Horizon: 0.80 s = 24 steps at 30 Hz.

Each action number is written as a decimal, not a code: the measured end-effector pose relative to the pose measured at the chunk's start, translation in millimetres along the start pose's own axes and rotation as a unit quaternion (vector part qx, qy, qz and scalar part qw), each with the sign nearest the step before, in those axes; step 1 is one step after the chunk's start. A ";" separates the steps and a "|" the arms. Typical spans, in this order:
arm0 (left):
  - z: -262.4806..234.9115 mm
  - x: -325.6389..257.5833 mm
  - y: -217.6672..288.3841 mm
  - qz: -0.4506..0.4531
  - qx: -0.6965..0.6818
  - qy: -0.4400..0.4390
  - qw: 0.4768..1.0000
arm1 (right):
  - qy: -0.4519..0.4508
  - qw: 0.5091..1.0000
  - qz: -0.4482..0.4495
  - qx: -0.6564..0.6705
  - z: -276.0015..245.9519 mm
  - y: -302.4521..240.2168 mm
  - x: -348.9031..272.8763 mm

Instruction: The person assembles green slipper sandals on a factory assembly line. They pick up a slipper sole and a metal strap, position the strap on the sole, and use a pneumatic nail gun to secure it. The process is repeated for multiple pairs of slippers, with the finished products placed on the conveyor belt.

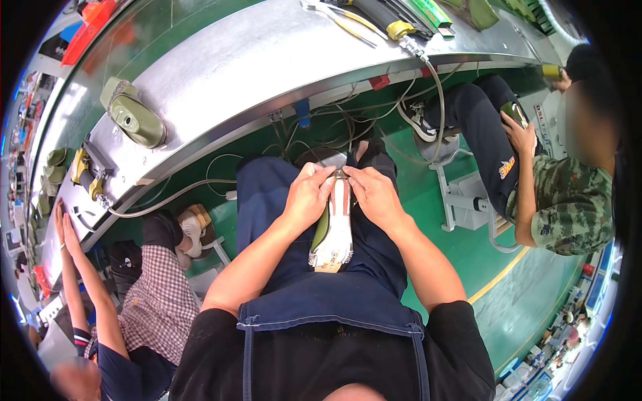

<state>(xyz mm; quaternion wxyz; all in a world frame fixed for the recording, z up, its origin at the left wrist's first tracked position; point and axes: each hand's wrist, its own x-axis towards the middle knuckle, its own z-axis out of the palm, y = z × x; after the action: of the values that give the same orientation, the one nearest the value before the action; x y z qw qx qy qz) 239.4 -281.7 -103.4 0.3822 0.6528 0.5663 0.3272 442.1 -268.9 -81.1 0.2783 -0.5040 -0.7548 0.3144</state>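
A green shoe upper on a last (pixel 340 230) rests bottom-up between my thighs. Its pale underside carries a reddish-brown strip, and green shows along its left side. The near end has a rough, gathered edge. My left hand (pixel 309 194) is closed on the far end, thumb and fingers pinching the edge. From the other side my right hand (pixel 376 194) grips that same end, its thumb close to the left one. Something small and dark shows between the thumbs, but I cannot make out what it is.
A metal bench (pixel 221 87) curves ahead, bearing another green shoe upper (pixel 137 120), a yellow-and-black air tool (pixel 85 172), pliers (pixel 348 23), a second air tool (pixel 394 27) and a green box (pixel 435 15). Air hoses hang below. Co-workers sit left and right; the right one holds a green piece (pixel 513 115).
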 end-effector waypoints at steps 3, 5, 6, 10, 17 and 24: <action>0.7 -0.7 -1.6 0.000 0.008 -0.001 1.000 | 0.005 1.000 -0.004 -0.004 2.1 2.2 -1.6; 0.8 -1.0 -0.1 -0.003 0.014 -0.004 1.000 | 0.012 1.000 -0.012 -0.010 4.6 4.9 -2.9; 1.0 -1.0 -0.8 0.003 0.018 -0.003 1.000 | 0.015 1.000 -0.015 -0.021 6.0 6.2 -3.4; 4.4 -1.4 -7.8 0.012 0.030 0.001 0.999 | 0.021 0.997 -0.026 -0.073 9.7 5.3 -4.6; 2.1 4.9 -4.3 -0.020 0.010 0.002 1.000 | 0.016 0.994 -0.061 -0.091 9.6 13.3 -4.5; 3.8 9.7 1.4 -0.063 0.025 0.012 0.998 | -0.018 0.996 -0.048 -0.074 0.0 9.5 2.1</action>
<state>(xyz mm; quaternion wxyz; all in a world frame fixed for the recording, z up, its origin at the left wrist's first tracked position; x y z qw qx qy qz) 244.7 -272.6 -104.1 0.3788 0.6214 0.6189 0.2956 447.0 -264.2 -88.2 0.2413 -0.4803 -0.8043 0.2533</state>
